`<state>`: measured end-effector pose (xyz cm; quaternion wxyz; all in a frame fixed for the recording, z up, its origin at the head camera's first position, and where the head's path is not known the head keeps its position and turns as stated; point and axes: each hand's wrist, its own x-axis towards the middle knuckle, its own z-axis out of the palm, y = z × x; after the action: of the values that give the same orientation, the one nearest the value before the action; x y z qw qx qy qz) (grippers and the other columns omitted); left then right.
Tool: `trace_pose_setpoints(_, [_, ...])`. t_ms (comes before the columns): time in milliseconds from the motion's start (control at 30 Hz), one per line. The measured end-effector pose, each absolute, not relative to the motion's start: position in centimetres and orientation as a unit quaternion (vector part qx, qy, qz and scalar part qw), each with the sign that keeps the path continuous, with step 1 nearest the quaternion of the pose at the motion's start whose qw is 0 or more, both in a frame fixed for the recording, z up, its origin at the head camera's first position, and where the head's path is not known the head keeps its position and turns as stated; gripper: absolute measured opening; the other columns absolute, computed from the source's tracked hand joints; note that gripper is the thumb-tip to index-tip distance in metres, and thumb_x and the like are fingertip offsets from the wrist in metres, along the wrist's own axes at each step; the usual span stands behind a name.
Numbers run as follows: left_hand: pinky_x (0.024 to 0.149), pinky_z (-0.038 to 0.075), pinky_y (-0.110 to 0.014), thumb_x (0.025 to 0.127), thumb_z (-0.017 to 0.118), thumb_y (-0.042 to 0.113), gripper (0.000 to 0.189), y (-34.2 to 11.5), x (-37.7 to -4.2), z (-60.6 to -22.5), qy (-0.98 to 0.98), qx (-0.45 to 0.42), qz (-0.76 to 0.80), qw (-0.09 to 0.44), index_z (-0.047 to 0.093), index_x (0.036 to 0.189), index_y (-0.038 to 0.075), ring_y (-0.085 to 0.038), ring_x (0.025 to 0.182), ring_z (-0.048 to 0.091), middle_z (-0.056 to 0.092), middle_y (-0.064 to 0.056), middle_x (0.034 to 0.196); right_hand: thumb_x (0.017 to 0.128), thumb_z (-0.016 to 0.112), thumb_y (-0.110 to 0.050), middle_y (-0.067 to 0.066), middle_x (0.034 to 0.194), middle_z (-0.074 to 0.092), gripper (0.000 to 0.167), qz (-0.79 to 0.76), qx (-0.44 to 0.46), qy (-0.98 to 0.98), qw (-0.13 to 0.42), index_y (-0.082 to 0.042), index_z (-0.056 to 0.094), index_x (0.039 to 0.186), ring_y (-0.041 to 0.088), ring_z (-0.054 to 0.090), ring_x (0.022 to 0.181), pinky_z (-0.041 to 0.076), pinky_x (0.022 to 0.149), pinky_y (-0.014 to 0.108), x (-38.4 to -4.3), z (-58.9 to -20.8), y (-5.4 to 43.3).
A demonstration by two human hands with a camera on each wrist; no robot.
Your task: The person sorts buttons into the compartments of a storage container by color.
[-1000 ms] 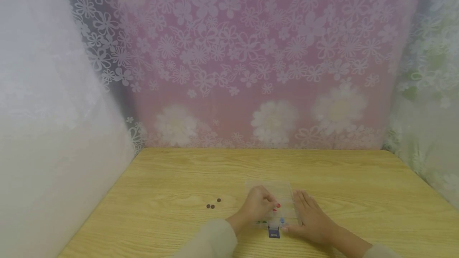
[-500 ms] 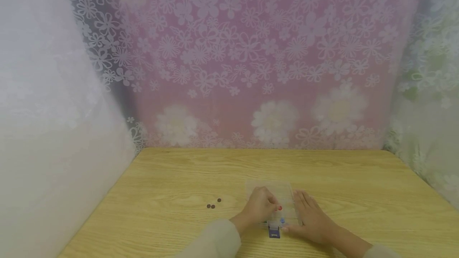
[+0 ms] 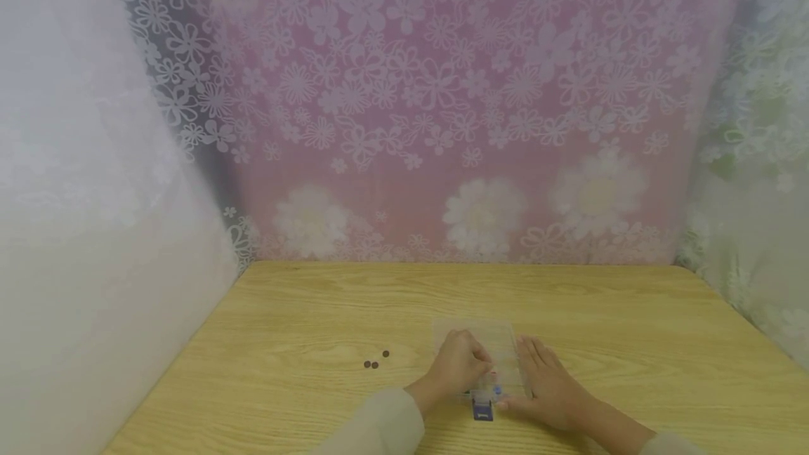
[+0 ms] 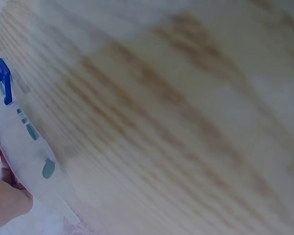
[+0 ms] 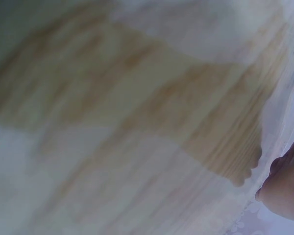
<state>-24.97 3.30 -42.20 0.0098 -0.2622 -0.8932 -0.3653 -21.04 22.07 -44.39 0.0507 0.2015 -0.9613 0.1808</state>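
A clear compartment box (image 3: 503, 334) lies on the table with a dark blue latch (image 3: 483, 408) at its near edge. My left hand (image 3: 456, 361) reaches over it, thumb and fingers pinched together at a red button (image 3: 494, 373) low in the box. Nearer the front wall sit small blue buttons (image 3: 497, 390). In the left wrist view, green buttons (image 4: 48, 168) show through the box wall, and the left fingers are mostly hidden behind it. My right hand (image 3: 551, 386) lies flat along the box's right side, fingers extended, thumb at the front corner.
Several small dark brown buttons (image 3: 375, 365) lie on the wooden table (image 3: 303, 399) left of the box. A pink flowered curtain (image 3: 404, 160) hangs behind the table, and pale sheets (image 3: 114, 230) close off both sides.
My left hand has shifted slightly right and down, lowering the red button into the box near the blue ones. The right hand and the brown buttons stay in place.
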Motion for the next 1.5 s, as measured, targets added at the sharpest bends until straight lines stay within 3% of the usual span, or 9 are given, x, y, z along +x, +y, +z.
trace_pose_setpoints(533, [0.079, 0.044, -0.019, 0.079, 0.071, 0.012, 0.005, 2.1, -24.8, -41.6, -0.889, -0.272, -0.365, 0.045, 0.073, 0.076, 0.010, -0.004, 0.084, 0.050, 0.062, 0.007, 0.083, 0.077, 0.058, -0.065, 0.035, 0.143, 0.026, 0.105, 0.174, 0.203, -0.961, 0.066, 0.013, 0.025, 0.139, 0.051, 0.023, 0.133, 0.023, 0.103, 0.065, -21.2, -44.6, 22.1])
trace_pose_setpoints(1500, [0.089, 0.047, -0.032, 0.081, 0.068, 0.013, 0.004, -1.5, -25.0, -41.2, -0.887, -0.244, -0.390, 0.039, 0.071, 0.082, 0.012, -0.013, 0.094, 0.055, 0.065, 0.004, 0.092, 0.076, 0.058, -0.066, 0.035, 0.144, 0.025, 0.108, 0.176, 0.193, -0.963, 0.062, 0.014, 0.024, 0.139, 0.051, 0.023, 0.133, 0.023, 0.104, 0.064, -21.2, -44.5, 22.0])
